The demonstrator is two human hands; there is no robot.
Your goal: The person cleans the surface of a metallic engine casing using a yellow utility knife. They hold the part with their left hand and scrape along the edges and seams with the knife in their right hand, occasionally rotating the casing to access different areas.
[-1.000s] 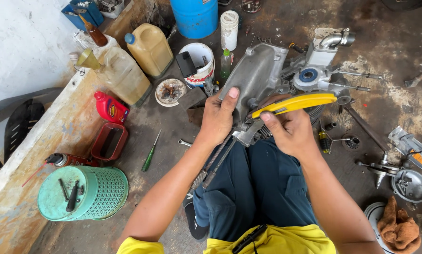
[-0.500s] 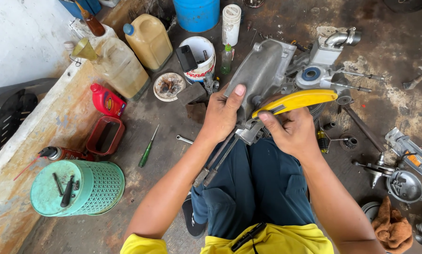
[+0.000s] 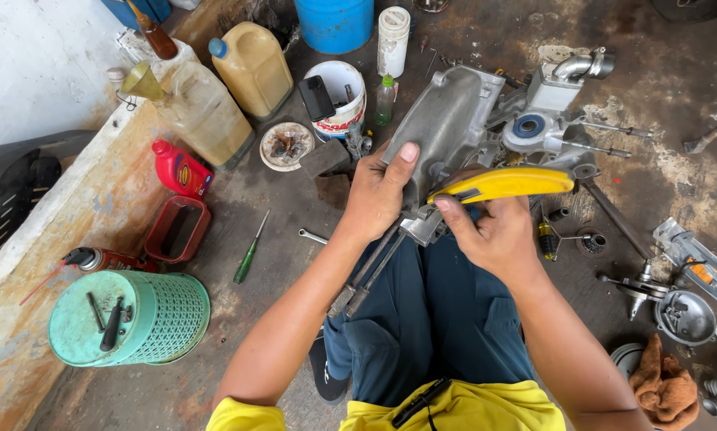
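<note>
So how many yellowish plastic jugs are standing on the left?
2. The capped yellow jug stands on the floor by the blue barrel; the paler jug with a funnel sits beside it, nearer the wall. More may lie out of frame.

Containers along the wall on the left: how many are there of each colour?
Yellow jug: 1
Clear jug: 1
Red bottle: 1
Red open tub: 1
Blue drum: 1
White bucket: 1
Green basket: 1
Total: 7
</note>
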